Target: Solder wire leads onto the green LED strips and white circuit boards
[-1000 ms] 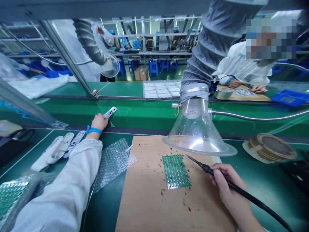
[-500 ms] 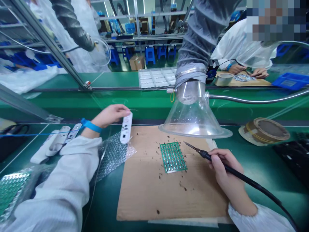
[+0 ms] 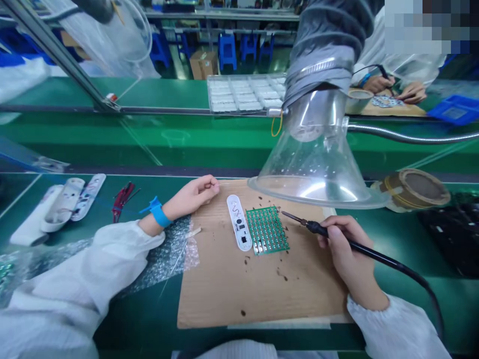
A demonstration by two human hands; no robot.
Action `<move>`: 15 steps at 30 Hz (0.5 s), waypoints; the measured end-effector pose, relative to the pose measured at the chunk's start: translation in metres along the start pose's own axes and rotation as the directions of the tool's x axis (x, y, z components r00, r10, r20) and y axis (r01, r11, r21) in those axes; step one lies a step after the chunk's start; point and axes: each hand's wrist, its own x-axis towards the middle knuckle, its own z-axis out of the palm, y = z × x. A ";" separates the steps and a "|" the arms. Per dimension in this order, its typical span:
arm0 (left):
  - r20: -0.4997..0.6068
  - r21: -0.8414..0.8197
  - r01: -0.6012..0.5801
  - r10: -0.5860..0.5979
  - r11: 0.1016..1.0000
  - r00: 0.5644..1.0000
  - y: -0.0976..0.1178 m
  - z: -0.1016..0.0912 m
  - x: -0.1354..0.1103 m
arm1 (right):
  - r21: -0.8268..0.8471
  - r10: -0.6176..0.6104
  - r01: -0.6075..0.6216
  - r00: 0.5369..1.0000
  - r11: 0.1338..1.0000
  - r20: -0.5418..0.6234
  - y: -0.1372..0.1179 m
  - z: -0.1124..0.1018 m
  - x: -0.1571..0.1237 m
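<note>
Across the cardboard sheet (image 3: 243,284), the right hand (image 3: 346,254) grips a soldering iron (image 3: 359,245) like a pen, its tip pointing left, close to the far right corner of a green circuit board (image 3: 267,230). Just left of the board lies a white plastic strip (image 3: 237,222), its long axis running roughly front to back. The empty left hand (image 3: 190,195), half open, is nearer the strip, just left of its far end, above bubble wrap (image 3: 168,254). Farther on, a clear funnel hood (image 3: 314,169) hangs over the sheet.
</note>
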 end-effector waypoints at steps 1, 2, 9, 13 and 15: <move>-0.004 -0.073 -0.011 0.010 0.997 1.000 -0.004 0.000 -0.002 | 0.018 0.016 -0.016 1.000 1.000 0.024 -0.005 0.004 0.003; -0.012 -0.114 -0.020 0.018 0.993 1.000 -0.006 0.001 -0.003 | 0.024 0.029 -0.030 0.998 0.999 0.048 -0.011 0.008 0.007; 0.134 -0.085 -0.045 0.057 0.995 0.989 0.000 0.006 -0.014 | -0.006 -0.005 0.006 0.997 1.000 0.074 -0.018 0.047 0.015; 0.112 0.005 -0.102 0.101 0.995 0.989 0.006 0.006 -0.018 | -0.087 -0.048 0.052 0.998 0.995 0.042 -0.003 0.050 0.000; 0.111 0.004 -0.084 0.083 0.996 0.990 0.008 0.006 -0.017 | -0.098 -0.045 0.056 0.992 0.994 0.120 0.000 0.046 -0.004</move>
